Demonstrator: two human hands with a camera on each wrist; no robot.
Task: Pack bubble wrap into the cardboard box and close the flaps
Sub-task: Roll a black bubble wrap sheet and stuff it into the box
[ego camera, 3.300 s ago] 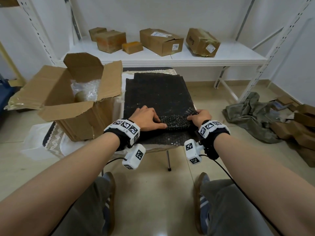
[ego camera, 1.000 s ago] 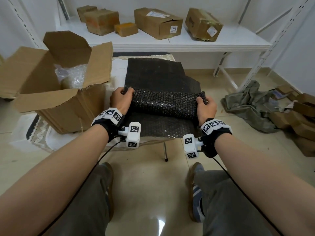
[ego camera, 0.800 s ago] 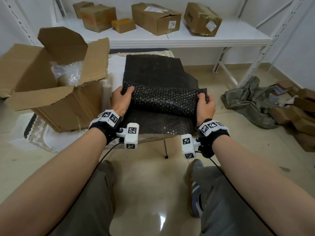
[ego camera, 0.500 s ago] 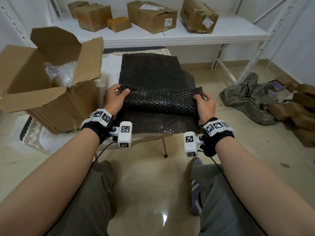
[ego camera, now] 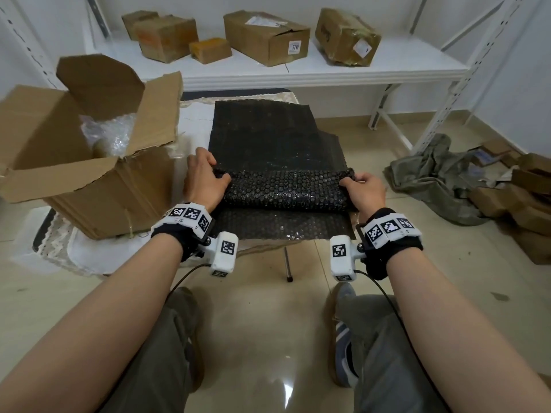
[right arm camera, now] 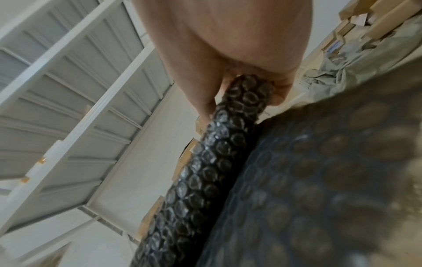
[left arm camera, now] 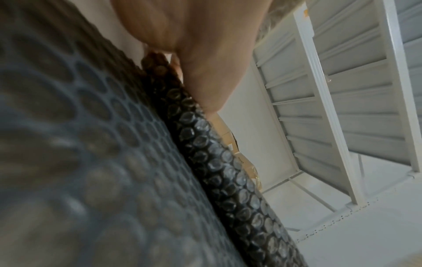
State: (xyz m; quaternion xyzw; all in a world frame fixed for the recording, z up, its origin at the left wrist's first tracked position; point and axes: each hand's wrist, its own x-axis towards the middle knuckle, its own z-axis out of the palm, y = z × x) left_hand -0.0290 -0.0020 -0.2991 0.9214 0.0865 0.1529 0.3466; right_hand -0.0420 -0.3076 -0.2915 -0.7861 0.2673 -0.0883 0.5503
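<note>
A sheet of black bubble wrap (ego camera: 265, 135) lies flat on a small low table, its near part rolled into a thick roll (ego camera: 286, 189). My left hand (ego camera: 205, 177) grips the roll's left end, and my right hand (ego camera: 362, 189) grips its right end. The wrist views show the same roll (left arm camera: 219, 162) (right arm camera: 200, 171) running away from each curled hand. An open cardboard box (ego camera: 86, 174) stands to the left, all flaps up, with clear bubble wrap (ego camera: 108, 135) inside.
A white shelf (ego camera: 298, 70) behind the table carries several closed cardboard boxes. A grey-green cloth (ego camera: 432, 177) and flattened cardboard (ego camera: 518, 201) lie on the floor at right. My knees and shoes are under the table's near edge.
The roll has grown from a short fold under my fingers to a thick roll. Over the last second both hands shifted their grip on its ends and rolled it a little farther.
</note>
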